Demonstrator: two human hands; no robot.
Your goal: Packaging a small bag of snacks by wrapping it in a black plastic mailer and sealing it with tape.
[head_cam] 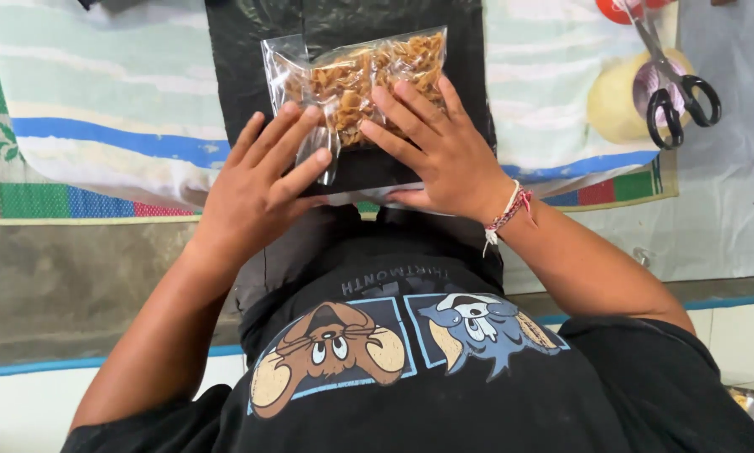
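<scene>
Crinkly clear plastic bag point(356, 80) of golden, curled snacks lies on the black sheet point(251, 67); we press our left hand point(255, 180) and right hand point(440, 151) flat on it, fingers spread, gripping nothing.

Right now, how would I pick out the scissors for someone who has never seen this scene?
Start at the black plastic sheet under both hands, then look to the top right corner. The scissors lie across a pale roll of tape, the only thing with black loop handles.
</scene>
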